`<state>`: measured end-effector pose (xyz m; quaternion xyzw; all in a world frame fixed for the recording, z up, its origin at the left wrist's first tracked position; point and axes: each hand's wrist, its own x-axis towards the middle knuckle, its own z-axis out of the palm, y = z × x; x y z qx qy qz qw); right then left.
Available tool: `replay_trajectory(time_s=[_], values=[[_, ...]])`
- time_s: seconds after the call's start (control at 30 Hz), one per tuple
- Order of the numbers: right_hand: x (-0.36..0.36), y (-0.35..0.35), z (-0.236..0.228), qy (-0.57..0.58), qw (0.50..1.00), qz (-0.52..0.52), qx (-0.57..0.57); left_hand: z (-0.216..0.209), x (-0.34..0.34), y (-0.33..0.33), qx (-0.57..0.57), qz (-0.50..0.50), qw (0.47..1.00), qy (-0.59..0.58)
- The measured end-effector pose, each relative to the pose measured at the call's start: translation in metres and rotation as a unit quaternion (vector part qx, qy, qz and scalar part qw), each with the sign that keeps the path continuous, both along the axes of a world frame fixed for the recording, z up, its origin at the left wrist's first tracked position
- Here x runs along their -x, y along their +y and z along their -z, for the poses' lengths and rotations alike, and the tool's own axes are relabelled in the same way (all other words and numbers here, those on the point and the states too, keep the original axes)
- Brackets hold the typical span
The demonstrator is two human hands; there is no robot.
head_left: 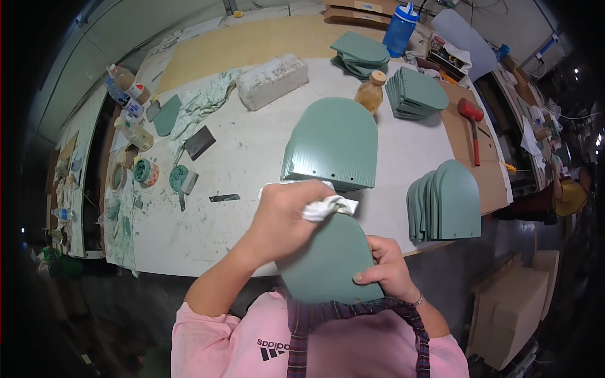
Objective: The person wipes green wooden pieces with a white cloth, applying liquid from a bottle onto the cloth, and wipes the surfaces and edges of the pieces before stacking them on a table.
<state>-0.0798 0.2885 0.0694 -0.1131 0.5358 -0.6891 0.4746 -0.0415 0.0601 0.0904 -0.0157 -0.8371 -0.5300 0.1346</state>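
A green panel (328, 261) with a rounded top is held tilted in front of my body, over the table's near edge. My right hand (389, 268) grips its right side, thumb on the face and fingers behind. Bunched in my left hand (287, 211) is a white cloth (331, 206), which lies against the panel's rounded upper edge. Just beyond my hands stands a stack of like green panels (334, 142), glossy on top, with small holes along the near edge.
More green panels are stacked at right (444, 201) and far right (416, 93). A red mallet (471, 112), a small amber bottle (370, 94), a blue water bottle (400, 31) and a wrapped block (273, 82) stand or lie around. At left are a putty tub (146, 172) and a dark sanding block (200, 143).
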Motion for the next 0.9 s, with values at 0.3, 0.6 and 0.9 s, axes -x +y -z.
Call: replay_trajectory(time_s=[0.3,0.6,0.9], values=[[-0.003,-0.005,0.002,-0.002,1.0,0.009,-0.001,-0.003,0.003,-0.001,0.023,0.107,0.994,-0.017],[-0.002,0.009,0.009,-0.008,0.998,0.03,0.045,0.017,-0.004,-0.03,-0.076,-0.083,0.988,-0.109],[-0.002,0.011,0.017,-0.039,0.994,0.087,0.046,0.06,-0.015,-0.034,-0.309,-0.024,0.919,-0.242]])
